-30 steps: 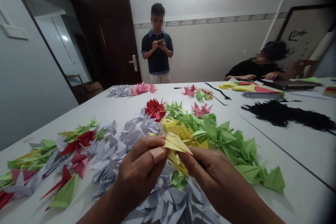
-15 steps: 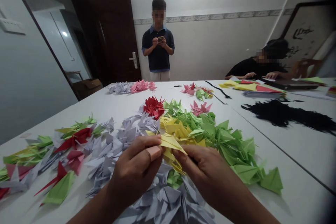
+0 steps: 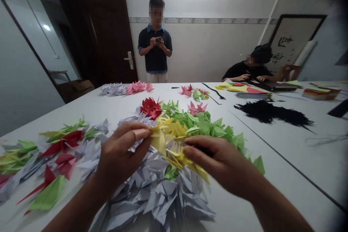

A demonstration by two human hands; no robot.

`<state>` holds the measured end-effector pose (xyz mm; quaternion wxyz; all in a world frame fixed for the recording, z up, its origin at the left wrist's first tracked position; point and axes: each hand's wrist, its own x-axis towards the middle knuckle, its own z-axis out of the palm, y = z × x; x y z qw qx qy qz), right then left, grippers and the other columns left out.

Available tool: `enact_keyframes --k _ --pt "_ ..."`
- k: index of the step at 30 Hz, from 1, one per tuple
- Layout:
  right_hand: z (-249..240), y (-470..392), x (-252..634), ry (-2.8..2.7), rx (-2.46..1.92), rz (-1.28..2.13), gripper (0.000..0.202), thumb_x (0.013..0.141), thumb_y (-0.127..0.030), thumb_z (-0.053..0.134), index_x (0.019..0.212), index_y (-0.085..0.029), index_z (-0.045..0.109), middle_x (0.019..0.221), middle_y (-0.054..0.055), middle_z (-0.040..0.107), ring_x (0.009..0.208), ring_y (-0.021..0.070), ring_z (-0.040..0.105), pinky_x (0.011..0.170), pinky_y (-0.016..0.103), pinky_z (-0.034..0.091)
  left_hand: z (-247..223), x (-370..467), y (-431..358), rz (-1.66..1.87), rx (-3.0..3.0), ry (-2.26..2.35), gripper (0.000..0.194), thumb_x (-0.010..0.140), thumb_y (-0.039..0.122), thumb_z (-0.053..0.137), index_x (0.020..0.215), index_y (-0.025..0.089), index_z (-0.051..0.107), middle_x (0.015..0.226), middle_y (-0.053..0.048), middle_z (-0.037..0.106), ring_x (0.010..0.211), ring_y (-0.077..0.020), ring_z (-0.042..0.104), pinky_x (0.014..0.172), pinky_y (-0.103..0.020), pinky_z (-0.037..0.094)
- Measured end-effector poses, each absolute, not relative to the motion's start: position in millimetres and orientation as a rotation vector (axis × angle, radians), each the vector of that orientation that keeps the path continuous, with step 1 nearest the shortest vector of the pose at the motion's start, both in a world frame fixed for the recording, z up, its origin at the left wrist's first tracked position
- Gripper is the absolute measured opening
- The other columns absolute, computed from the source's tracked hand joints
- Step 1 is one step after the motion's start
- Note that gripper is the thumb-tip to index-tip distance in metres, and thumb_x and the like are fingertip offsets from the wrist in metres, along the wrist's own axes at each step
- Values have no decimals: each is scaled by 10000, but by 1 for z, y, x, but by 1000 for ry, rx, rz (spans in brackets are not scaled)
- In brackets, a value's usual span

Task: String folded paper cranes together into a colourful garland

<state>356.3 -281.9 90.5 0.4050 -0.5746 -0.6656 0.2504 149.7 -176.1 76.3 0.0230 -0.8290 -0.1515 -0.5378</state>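
Observation:
My left hand (image 3: 123,152) pinches a yellow paper crane (image 3: 160,142) between thumb and forefinger, with a flesh-coloured band around one finger. Just right of the crane, my right hand (image 3: 217,157) has its thumb and fingertips pressed together; whatever they grip is too small or hidden to make out. Both hands hover over a heap of folded paper. Yellow cranes (image 3: 174,128) lie in its middle, white cranes (image 3: 160,195) spread nearest me, green cranes (image 3: 214,127) run along the right, and red cranes (image 3: 150,108) sit at the far end.
Mixed coloured cranes (image 3: 63,143) lie at the left of the white table (image 3: 108,108). A black thread bundle (image 3: 272,112) and coloured paper sheets (image 3: 241,88) are at the right. One person (image 3: 155,50) stands behind the table with a phone; another person (image 3: 239,70) sits at the far right.
My hands have moved apart, the left one going left with the yellow crane. My right fingers have come off the crane. The view has turned slightly right.

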Motion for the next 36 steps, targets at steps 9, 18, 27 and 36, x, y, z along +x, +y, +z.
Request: enact_keyframes --k 9,18,27,36 --pt "37 -272 348 -1238 -1155 906 455 633 -497 781 880 -125 692 562 -50 440 467 76 390 424 207 334 45 181 -216 -2057 -3343 -1038 110 734 226 669 734 155 584 542 17 583 440 -89 545 395 -184 450" --pt "-4 -253 386 -1099 -1349 636 287 881 -401 637 841 -117 621 657 -37 534 528 86 490 493 208 408 49 126 -207 -2020 -2814 -1384 344 741 317 686 1031 148 611 902 -84 704 740 -166 686 649 -298 589" --pt "-22 -239 398 -1109 -1519 466 255 921 -356 622 1018 -120 619 775 -12 610 591 105 578 556 242 502 15 -17 -203 -1916 -2045 -1834 281 707 362 672 902 160 648 878 -62 707 791 -221 684 736 -324 565" --pt "-9 -269 406 -1149 -1616 391 291 973 -402 494 940 -150 637 839 9 595 735 143 593 646 254 478 -34 -53 -201 -1551 -1840 -1962 276 734 193 582 999 127 624 1146 -135 600 1133 -258 542 840 -346 511"
